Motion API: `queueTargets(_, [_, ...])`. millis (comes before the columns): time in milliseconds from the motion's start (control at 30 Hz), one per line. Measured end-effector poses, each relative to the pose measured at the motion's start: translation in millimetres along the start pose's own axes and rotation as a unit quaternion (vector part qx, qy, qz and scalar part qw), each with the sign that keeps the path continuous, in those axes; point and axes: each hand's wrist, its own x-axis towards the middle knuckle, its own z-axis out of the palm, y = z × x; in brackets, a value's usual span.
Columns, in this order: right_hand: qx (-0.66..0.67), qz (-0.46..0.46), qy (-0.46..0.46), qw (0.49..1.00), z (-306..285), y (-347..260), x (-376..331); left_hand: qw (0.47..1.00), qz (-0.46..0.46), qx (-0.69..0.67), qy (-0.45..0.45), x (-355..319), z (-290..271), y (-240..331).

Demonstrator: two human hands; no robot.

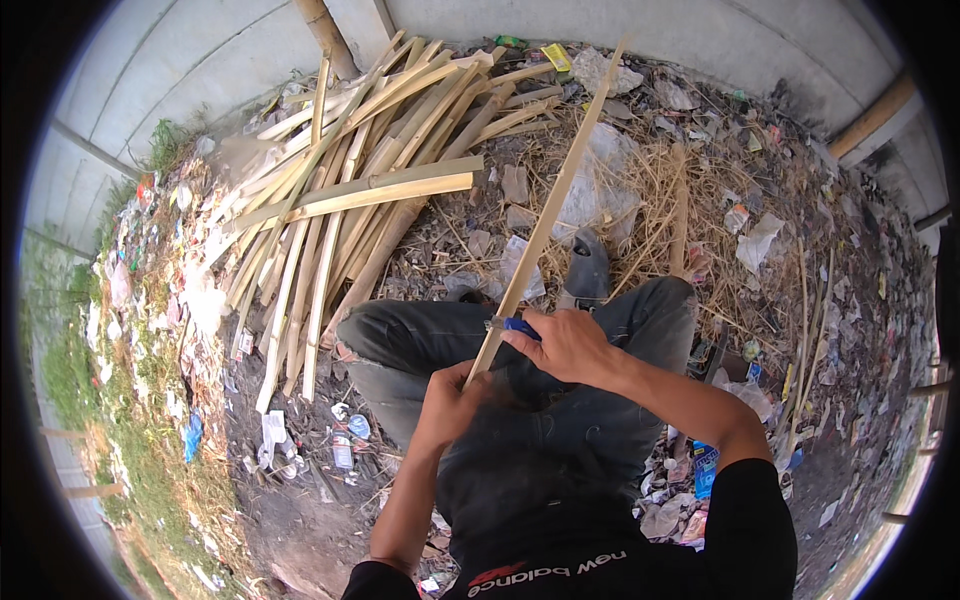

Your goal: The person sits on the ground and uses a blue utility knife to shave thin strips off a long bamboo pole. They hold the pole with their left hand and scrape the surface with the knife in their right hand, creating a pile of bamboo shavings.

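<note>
A long, pale split bamboo strip [547, 222] slants from between my knees up toward the far wall. My left hand [452, 402] is closed round its near end. In my closed right hand [566, 345] is a blue-handled utility knife [519, 327], its short metal blade lying against the strip just beyond my left hand. My fingers partly hide the knife handle. The strip passes between my bent knees in dark trousers [410, 335].
A heap of split bamboo strips [345, 215] lies to the far left, its near ends beside my left knee. Dry straw [655, 215] and scattered litter cover the ground, with a grey shoe [588, 265] ahead. A pale panel wall [700, 45] bounds the far side.
</note>
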Motion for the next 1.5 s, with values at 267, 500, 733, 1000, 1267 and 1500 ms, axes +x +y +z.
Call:
queueTargets(267, [-0.022, -0.029, -0.061, 0.997, 25, -19, -19, 0.999, -0.028, -0.008, -0.037, 3, 8, 15])
queueTargets(500, [-0.045, -0.01, 0.054, 0.997, 15, -1, 5, 0.998, -0.009, 0.019, -0.059, 1, 1, 13])
queueTargets(733, [-0.049, -0.036, -0.008, 0.998, 14, -20, -7, 0.998, 0.026, 0.033, -0.045, 0, 13, 7])
queueTargets(1000, [-0.051, -0.004, -0.05, 0.997, 20, -22, -25, 0.999, 0.007, 0.021, -0.035, -2, 12, 8])
queueTargets(1267, [-0.023, 0.056, -0.013, 0.998, 2, 10, -1, 0.995, 0.013, 0.084, -0.05, -15, 11, 2])
queueTargets(1500, [-0.014, 0.018, -0.002, 1.0, 18, -5, -13, 0.991, 0.063, 0.12, 0.001, -5, 14, 12])
